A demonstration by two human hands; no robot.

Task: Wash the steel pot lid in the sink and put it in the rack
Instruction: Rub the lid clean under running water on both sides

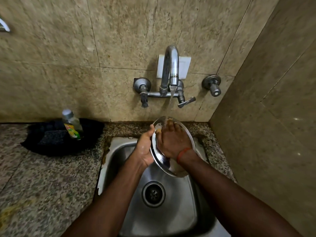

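Beige stone-look tiles [68, 48] cover the far wall and the right wall [273, 100], meeting in a corner. A speckled granite counter [42, 177] spreads left and near.

dish soap bottle [72, 124]: left of centre, upright, standing in a black tray [42, 144] with a dark scrub pad [53, 137] beside it | speckled granite counter [42, 177]: lower left | separate wall valve [212, 85]: right of centre | beige wall tiles [68, 40]: upper frame | white plate on wall [184, 65]: centre top
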